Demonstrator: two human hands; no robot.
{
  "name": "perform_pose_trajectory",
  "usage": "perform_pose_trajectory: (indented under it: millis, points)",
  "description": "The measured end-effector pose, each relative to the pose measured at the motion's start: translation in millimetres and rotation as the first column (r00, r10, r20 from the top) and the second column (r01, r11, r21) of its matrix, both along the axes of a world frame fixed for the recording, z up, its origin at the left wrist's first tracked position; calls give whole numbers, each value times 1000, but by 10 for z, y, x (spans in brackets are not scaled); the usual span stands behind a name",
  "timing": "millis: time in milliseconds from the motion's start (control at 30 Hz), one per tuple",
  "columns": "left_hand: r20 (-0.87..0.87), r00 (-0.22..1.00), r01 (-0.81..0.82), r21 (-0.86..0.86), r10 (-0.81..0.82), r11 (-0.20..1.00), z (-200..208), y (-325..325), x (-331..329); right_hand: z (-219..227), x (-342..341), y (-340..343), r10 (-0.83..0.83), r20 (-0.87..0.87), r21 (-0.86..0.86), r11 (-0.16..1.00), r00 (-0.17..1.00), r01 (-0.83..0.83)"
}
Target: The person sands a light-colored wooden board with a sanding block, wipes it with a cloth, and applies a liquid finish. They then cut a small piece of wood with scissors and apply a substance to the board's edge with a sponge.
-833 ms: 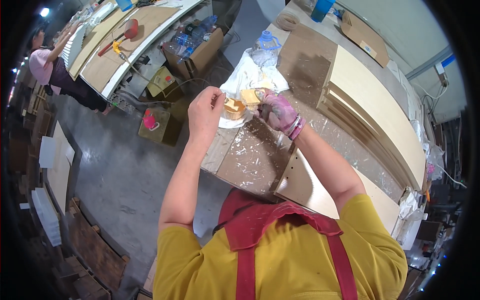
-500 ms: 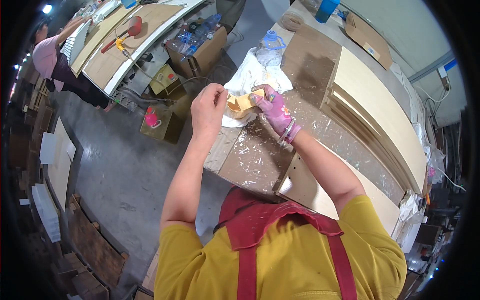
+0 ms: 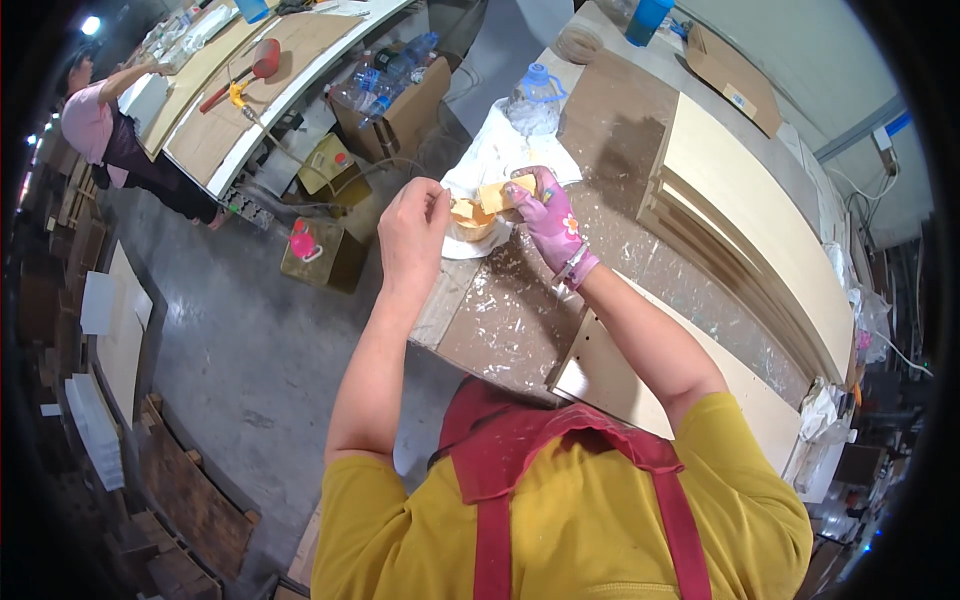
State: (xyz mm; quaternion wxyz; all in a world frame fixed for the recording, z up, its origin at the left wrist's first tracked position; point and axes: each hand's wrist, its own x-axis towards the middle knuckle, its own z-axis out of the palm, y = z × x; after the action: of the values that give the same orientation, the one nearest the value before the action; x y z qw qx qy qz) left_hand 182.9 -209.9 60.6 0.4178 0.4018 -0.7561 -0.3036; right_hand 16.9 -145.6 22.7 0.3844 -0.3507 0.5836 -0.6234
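My right hand [image 3: 551,217], in a pink flowered glove, grips a flat yellow piece [image 3: 505,194] that looks like a small scraper. Right below its edge sits a small tub [image 3: 473,228] with tan-yellow paste in it. My bare left hand [image 3: 413,230] is at the tub's left side, thumb and fingers pinched together. Another yellowish bit [image 3: 465,209] shows by those fingertips, over the tub; I cannot tell whether they hold it. Under the tub lies a white cloth [image 3: 492,150], with a clear jug with a blue cap [image 3: 538,98] at its far end.
Pale boards [image 3: 745,215] are stacked on the paint-spotted bench [image 3: 515,310] to the right; another board with holes [image 3: 612,370] lies nearer. Left across the floor are metal cans [image 3: 322,257] and a box of bottles [image 3: 405,110]. A person [image 3: 105,130] works at another table with a mallet [image 3: 262,62].
The yellow piece in my right hand has lifted slightly and moved off the tub's opening, so more paste shows. My left hand has barely moved. At the far table, the person's arm has shifted.
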Motion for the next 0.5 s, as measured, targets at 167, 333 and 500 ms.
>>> perform_pose_trajectory:
  millis: [167,333,500]
  points:
    - [5,1000,27,69,-27,997,-50,6,-43,-103,28,-19,27,-253,86,996,967,-6]
    - [51,998,20,21,-21,1000,-13,16,1,-181,-31,-105,-34,129,63,998,991,26]
    - [53,998,19,-27,-17,999,-53,-36,8,-173,-213,46,70,613,74,987,787,-145]
